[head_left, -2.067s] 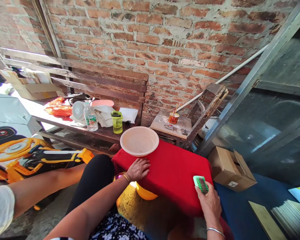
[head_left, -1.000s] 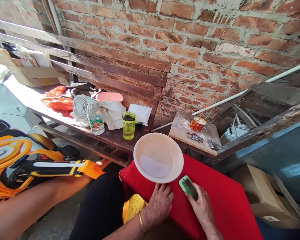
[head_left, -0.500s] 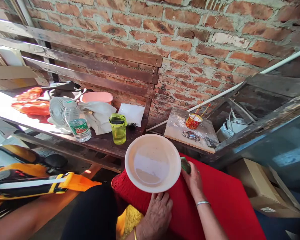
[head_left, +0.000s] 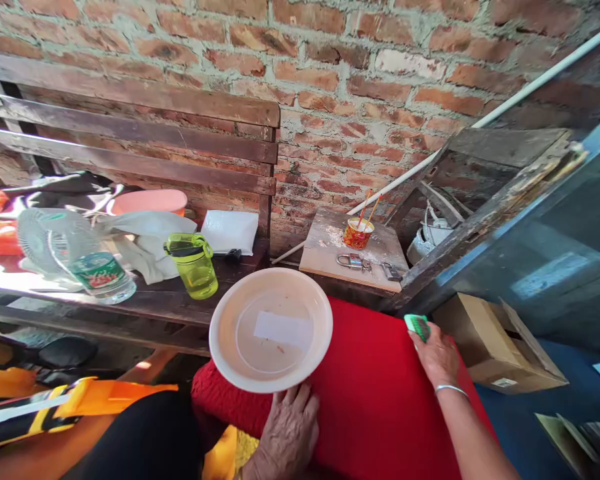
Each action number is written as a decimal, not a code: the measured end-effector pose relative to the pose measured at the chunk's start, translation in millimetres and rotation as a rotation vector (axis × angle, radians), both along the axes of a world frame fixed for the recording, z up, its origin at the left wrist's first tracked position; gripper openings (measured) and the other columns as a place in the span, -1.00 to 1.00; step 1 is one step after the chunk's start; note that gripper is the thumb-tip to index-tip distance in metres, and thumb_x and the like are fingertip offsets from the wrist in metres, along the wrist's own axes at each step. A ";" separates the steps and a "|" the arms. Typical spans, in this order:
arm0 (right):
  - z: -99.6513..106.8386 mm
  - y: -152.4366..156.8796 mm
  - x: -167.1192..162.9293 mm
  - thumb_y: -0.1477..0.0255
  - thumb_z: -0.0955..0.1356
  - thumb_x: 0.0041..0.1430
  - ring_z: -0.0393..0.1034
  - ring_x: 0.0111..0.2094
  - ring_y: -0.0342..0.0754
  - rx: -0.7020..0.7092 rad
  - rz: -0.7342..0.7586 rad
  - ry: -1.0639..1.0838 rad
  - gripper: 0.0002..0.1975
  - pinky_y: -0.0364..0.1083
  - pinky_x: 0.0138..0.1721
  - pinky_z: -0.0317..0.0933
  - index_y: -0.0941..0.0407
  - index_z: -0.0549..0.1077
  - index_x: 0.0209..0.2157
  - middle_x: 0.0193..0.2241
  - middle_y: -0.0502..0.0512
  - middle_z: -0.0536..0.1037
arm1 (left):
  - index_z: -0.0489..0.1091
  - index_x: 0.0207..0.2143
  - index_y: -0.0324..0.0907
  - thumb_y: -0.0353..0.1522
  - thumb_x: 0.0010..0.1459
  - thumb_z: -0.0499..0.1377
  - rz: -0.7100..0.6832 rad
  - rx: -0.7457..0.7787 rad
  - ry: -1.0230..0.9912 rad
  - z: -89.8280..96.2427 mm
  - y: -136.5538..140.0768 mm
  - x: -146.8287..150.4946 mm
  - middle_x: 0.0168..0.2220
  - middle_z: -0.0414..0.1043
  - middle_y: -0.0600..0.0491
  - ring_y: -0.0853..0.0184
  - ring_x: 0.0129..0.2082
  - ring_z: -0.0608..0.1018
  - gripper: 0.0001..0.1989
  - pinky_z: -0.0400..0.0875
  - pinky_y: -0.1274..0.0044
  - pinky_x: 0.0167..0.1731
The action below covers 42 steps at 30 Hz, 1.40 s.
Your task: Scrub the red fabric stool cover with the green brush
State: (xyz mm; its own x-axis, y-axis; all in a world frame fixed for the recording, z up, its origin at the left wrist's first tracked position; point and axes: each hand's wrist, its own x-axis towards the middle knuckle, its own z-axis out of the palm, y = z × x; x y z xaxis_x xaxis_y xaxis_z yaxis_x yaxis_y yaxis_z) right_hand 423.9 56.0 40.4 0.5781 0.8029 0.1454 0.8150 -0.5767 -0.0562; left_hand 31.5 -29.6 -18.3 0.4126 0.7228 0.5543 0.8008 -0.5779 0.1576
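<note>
A wide pale basin (head_left: 275, 363) with clear water and a few small specks rests on the red cloth (head_left: 370, 387). My left hand (head_left: 293, 427) lies on the cloth at the basin's near rim, fingers extended, their tips partly hidden at the rim. To the right of the basin, my right hand (head_left: 437, 360) grips a small green scrubbing brush (head_left: 418, 327) over the cloth's far right part. The brush's bristles show beyond the fingers.
On the wooden bench stand a yellow-green cup (head_left: 195, 273), a water bottle (head_left: 100, 273) and a pink tub (head_left: 150, 202). A small board (head_left: 325, 257) holds a red pot (head_left: 359, 233) and padlocks (head_left: 350, 261). At right is a cardboard box (head_left: 500, 353).
My right hand has carried the brush away from the basin's rim, to the right across the cloth. My left hand stays at the near rim. The view has shifted right.
</note>
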 end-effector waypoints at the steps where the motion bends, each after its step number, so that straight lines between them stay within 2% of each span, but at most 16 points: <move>1: 0.2 -11.7 21.1 0.04 0.19 0.36 0.51 -0.12 0.30 -0.008 -0.078 0.009 -0.36 0.15 -0.12 0.32 0.23 0.32 0.22 -0.15 0.45 0.58 | 0.45 -0.11 -0.01 -0.42 0.08 0.24 0.005 -0.013 0.012 3.2 -0.6 0.0 -0.01 0.52 0.05 0.13 0.05 0.47 -0.71 0.31 0.30 0.08; 4: 0.5 -46.8 70.7 -0.04 0.14 0.32 0.52 -0.11 0.41 -0.003 -0.293 0.061 -0.27 0.23 -0.15 0.33 0.24 0.32 0.23 -0.15 0.54 0.57 | 0.45 -0.12 -0.03 -0.44 0.10 0.24 0.008 -0.026 0.010 8.4 -1.3 0.6 -0.01 0.51 0.07 0.16 0.05 0.46 -0.73 0.29 0.32 0.09; 7: 1.9 -70.5 82.5 -0.09 0.16 0.26 0.50 -0.07 0.49 0.069 -0.406 0.085 -0.21 0.26 -0.19 0.32 0.23 0.33 0.25 -0.09 0.62 0.54 | 0.45 -0.14 -0.04 -0.43 0.12 0.24 0.009 -0.040 -0.011 8.5 -0.2 1.9 -0.01 0.51 0.07 0.15 0.06 0.46 -0.77 0.27 0.29 0.12; 10: 0.1 -75.1 51.5 -0.08 0.15 0.28 0.51 -0.11 0.41 0.109 -0.311 0.128 -0.22 0.21 -0.19 0.33 0.22 0.31 0.26 -0.12 0.53 0.57 | 0.46 -0.17 -0.04 -0.41 0.13 0.25 0.005 -0.068 -0.013 7.8 1.4 3.1 -0.02 0.51 0.07 0.14 0.05 0.47 -0.80 0.26 0.25 0.12; 13: -7.5 -67.0 3.2 0.00 0.20 0.29 0.52 -0.11 0.25 0.118 -0.054 0.153 -0.33 0.09 -0.12 0.33 0.18 0.32 0.24 -0.11 0.37 0.59 | 0.46 -0.17 -0.04 -0.41 0.14 0.25 0.004 -0.070 -0.013 6.3 3.0 3.5 -0.02 0.51 0.06 0.12 0.06 0.47 -0.81 0.24 0.20 0.16; 15: -12.6 -62.5 -19.4 0.07 0.23 0.30 0.51 -0.08 0.21 0.109 0.092 0.114 -0.38 0.07 -0.07 0.32 0.17 0.34 0.22 -0.09 0.34 0.59 | 0.47 -0.16 -0.04 -0.40 0.14 0.26 0.001 -0.045 -0.024 3.7 4.2 3.3 -0.01 0.50 0.05 0.11 0.08 0.45 -0.80 0.21 0.18 0.19; 17: -14.2 -64.1 -25.2 0.09 0.23 0.31 0.51 -0.08 0.20 0.083 0.111 0.051 -0.40 0.08 -0.05 0.32 0.18 0.35 0.21 -0.10 0.35 0.59 | 0.47 -0.14 -0.04 -0.39 0.14 0.27 -0.004 -0.015 -0.038 0.5 5.6 3.0 0.00 0.50 0.04 0.10 0.10 0.44 -0.79 0.19 0.17 0.21; 21: -2.3 -90.0 7.9 0.05 0.21 0.30 0.54 -0.12 0.26 0.035 -0.132 0.010 -0.38 0.15 -0.10 0.34 0.15 0.36 0.23 -0.15 0.38 0.59 | 0.49 -0.14 -0.04 -0.39 0.16 0.27 -0.014 -0.044 -0.024 -2.1 7.8 3.3 -0.01 0.50 0.05 0.12 0.10 0.44 -0.81 0.19 0.18 0.23; 24: 12.4 -116.4 37.3 -0.03 0.16 0.27 0.54 -0.13 0.38 0.057 -0.345 0.081 -0.29 0.22 -0.16 0.36 0.16 0.40 0.21 -0.13 0.52 0.57 | 0.50 -0.14 -0.05 -0.40 0.18 0.25 -0.017 -0.099 -0.017 1.0 8.2 4.4 -0.01 0.49 0.04 0.12 0.09 0.45 -0.82 0.23 0.18 0.21; 27: 19.8 -122.2 36.9 -0.08 0.11 0.25 0.53 -0.14 0.44 0.101 -0.362 0.108 -0.20 0.26 -0.18 0.35 0.24 0.38 0.22 -0.13 0.62 0.54 | 0.49 -0.12 -0.07 -0.40 0.19 0.24 -0.023 -0.133 -0.020 5.2 7.8 5.8 0.01 0.49 0.02 0.10 0.10 0.45 -0.81 0.26 0.15 0.19; 30: 16.7 -95.8 -5.4 -0.07 0.16 0.24 0.53 -0.13 0.31 0.137 -0.187 0.137 -0.26 0.16 -0.13 0.36 0.16 0.37 0.21 -0.12 0.43 0.58 | 0.49 -0.15 -0.08 -0.40 0.19 0.23 -0.031 -0.148 -0.024 6.7 7.5 7.0 -0.02 0.50 0.02 0.10 0.08 0.46 -0.83 0.28 0.12 0.18; 34: 9.0 -45.4 -111.8 0.06 0.21 0.31 0.49 -0.08 0.20 0.202 0.182 0.148 -0.40 0.07 -0.07 0.33 0.15 0.36 0.20 -0.06 0.30 0.58 | 0.47 -0.15 -0.07 -0.42 0.16 0.25 -0.028 -0.086 -0.084 3.8 7.8 7.0 -0.03 0.49 0.03 0.11 0.07 0.46 -0.81 0.28 0.13 0.18; 36: 6.0 -31.0 -167.6 0.15 0.22 0.35 0.47 -0.03 0.18 0.193 0.359 0.124 -0.48 0.06 -0.01 0.30 0.14 0.37 0.20 -0.03 0.28 0.57 | 0.47 -0.13 -0.05 -0.42 0.15 0.26 -0.031 -0.041 -0.140 2.5 8.4 6.3 -0.04 0.49 0.04 0.12 0.04 0.47 -0.78 0.29 0.15 0.17; 38: 3.1 -26.1 -210.2 0.21 0.23 0.38 0.45 0.01 0.18 0.139 0.449 0.089 -0.53 0.06 0.03 0.27 0.12 0.38 0.20 0.00 0.28 0.56 | 0.46 -0.13 -0.05 -0.42 0.17 0.26 -0.040 -0.022 -0.195 2.5 9.0 5.6 -0.07 0.49 0.04 0.14 0.01 0.49 -0.79 0.29 0.18 0.16; 40: 0.3 -27.7 -230.7 0.22 0.23 0.40 0.45 0.03 0.19 0.074 0.461 0.069 -0.55 0.08 0.05 0.26 0.09 0.38 0.21 0.02 0.28 0.55 | 0.46 -0.15 -0.05 -0.42 0.20 0.25 -0.048 -0.032 -0.238 3.6 9.6 5.3 -0.10 0.48 0.05 0.17 -0.02 0.50 -0.83 0.29 0.21 0.15; 42: -1.3 -32.9 -224.5 0.20 0.23 0.40 0.45 0.04 0.20 0.032 0.433 0.065 -0.54 0.08 0.06 0.26 0.07 0.38 0.23 0.03 0.28 0.55 | 0.45 -0.15 -0.05 -0.43 0.22 0.24 -0.054 -0.046 -0.266 4.9 9.7 5.8 -0.11 0.48 0.05 0.17 -0.02 0.50 -0.85 0.29 0.23 0.14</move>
State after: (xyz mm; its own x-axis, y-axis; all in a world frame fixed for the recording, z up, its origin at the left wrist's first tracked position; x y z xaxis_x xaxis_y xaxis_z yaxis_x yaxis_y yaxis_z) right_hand 199.4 23.1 39.1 0.1976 0.9689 0.1490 0.9755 -0.1794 -0.1273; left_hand 37.3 -19.9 -13.4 0.2957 0.7304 0.6157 0.6959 -0.6062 0.3850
